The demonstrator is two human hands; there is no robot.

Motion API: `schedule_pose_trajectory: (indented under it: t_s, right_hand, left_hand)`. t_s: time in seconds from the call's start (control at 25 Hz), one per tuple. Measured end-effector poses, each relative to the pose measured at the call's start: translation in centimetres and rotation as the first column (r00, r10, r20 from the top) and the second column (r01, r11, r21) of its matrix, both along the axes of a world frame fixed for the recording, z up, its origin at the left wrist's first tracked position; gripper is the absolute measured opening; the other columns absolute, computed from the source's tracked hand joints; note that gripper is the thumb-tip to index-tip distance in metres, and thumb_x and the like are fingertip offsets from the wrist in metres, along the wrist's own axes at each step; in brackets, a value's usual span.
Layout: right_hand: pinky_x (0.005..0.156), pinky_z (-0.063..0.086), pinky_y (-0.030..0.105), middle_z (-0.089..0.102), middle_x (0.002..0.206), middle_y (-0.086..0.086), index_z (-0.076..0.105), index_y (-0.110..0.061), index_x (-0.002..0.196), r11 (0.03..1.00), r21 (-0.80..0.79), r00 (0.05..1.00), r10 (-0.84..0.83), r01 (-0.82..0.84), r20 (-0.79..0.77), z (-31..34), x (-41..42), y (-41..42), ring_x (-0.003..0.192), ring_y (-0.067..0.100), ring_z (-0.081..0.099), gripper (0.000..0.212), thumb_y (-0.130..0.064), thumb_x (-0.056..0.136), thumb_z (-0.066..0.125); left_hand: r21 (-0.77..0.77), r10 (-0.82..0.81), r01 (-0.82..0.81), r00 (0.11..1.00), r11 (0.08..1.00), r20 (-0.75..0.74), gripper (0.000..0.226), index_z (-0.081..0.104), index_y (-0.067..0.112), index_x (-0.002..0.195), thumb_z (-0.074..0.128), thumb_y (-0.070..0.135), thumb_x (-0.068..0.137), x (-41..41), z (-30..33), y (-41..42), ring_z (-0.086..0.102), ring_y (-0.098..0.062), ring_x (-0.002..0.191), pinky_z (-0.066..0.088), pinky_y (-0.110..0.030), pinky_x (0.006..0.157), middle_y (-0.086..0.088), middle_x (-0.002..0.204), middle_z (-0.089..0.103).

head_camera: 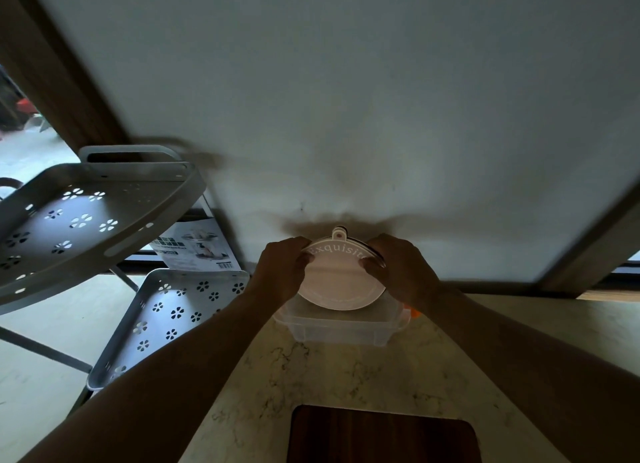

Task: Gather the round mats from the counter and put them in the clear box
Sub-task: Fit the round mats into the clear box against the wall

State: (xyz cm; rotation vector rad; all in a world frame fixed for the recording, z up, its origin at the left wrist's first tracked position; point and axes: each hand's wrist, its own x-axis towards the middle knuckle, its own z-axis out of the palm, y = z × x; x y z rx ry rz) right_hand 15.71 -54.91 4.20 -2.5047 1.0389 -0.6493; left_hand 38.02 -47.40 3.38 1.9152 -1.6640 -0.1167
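A stack of round mats (341, 282) is held tilted, nearly on edge, over the clear box (339, 329) at the back of the marble counter (346, 376). The front mat is pale pink with the word "Exquisite" and a small hanging tab on top. My left hand (282, 270) grips the stack's left edge, thumb on the face. My right hand (401, 268) grips the right edge, where darker mat rims show behind. The stack's lower edge sits at or just inside the box's opening. The box has an orange clip at its right end.
A dark wooden board (382, 435) lies on the counter near me. Left of the counter stands a grey tiered cart (86, 227) with flower-shaped holes, and a printed leaflet (197, 244) leans behind it. A plain wall rises right behind the box.
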Motion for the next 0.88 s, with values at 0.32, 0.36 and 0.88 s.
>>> schedule_pose_trajectory:
  t_s: [0.32, 0.36, 0.88]
  right_hand:
    - [0.066, 0.044, 0.033, 0.069, 0.091, 0.016, 0.069, -0.006, 0.100, 1.000, 0.021, 1.000, 0.001, -0.001, -0.018, 0.7, -0.5, -0.5, 0.082, 0.031, 0.064, 0.022, -0.026, 0.090, 0.066]
    - [0.067, 0.045, 0.034, 0.069, 0.091, 0.016, 0.069, -0.006, 0.100, 1.000, 0.021, 1.000, -0.002, 0.003, -0.024, 0.6, -0.5, -0.6, 0.083, 0.032, 0.063, 0.022, -0.026, 0.090, 0.066]
    - [0.083, 0.049, 0.046, 0.059, 0.102, 0.021, 0.070, -0.002, 0.100, 0.994, -0.093, 0.998, -0.063, 0.059, -0.033, -1.2, 0.3, -1.1, 0.098, 0.038, 0.056, 0.021, -0.016, 0.084, 0.071]
  left_hand:
    - [0.018, -0.072, 0.071, 0.997, 0.997, 0.040, 0.013, 0.068, 0.013, 0.098, 0.059, 0.020, 0.091, 0.1, 1.0, 0.0, 0.065, -0.028, 0.083, 0.052, -0.041, 0.076, -0.009, 0.094, 0.073]
    - [0.023, -0.081, 0.081, 0.996, 0.996, 0.040, 0.012, 0.067, 0.012, 0.097, 0.059, 0.019, 0.091, 0.2, 0.9, -0.1, 0.065, -0.028, 0.083, 0.051, -0.042, 0.075, -0.009, 0.093, 0.073]
    - [-0.041, -0.037, 0.041, 0.996, 0.998, 0.083, 0.016, 0.071, 0.006, 0.100, 0.066, 0.013, 0.086, -0.3, -1.0, -0.9, 0.064, -0.035, 0.082, 0.053, -0.044, 0.074, -0.017, 0.092, 0.072]
